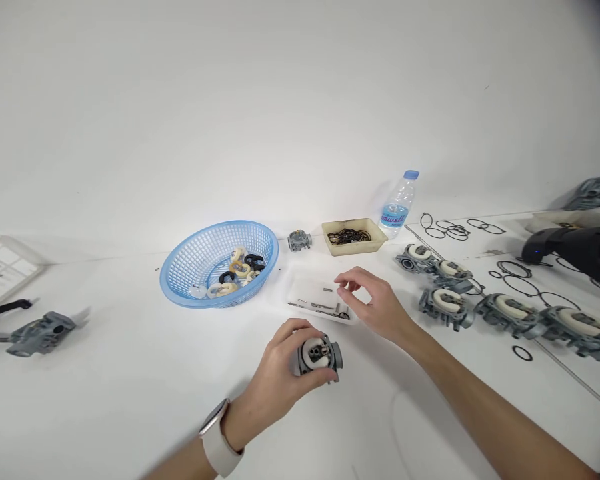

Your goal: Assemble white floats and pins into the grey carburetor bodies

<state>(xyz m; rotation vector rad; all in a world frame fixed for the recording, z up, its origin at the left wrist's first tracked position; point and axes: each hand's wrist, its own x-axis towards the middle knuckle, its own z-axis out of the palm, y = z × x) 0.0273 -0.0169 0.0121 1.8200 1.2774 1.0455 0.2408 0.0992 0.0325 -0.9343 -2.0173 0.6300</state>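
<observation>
One carburetor body (321, 357), gripped by the left hand (279, 368), appears to rest on the white tabletop (130, 380) short of its far edge: float side up, mouth pointing right, long axis apparently crosswise. Just beyond lies the parts tray (305, 291); the right hand (375, 305), nearer it, hovers over its right edge, fingertips nearly pinched, any held piece undeterminable.

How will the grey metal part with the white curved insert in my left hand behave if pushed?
The grey metal part is probably heavy for its size, since its body looks like cast metal. Its jutting, uneven outline suggests it would slide or rock rather than roll.
</observation>
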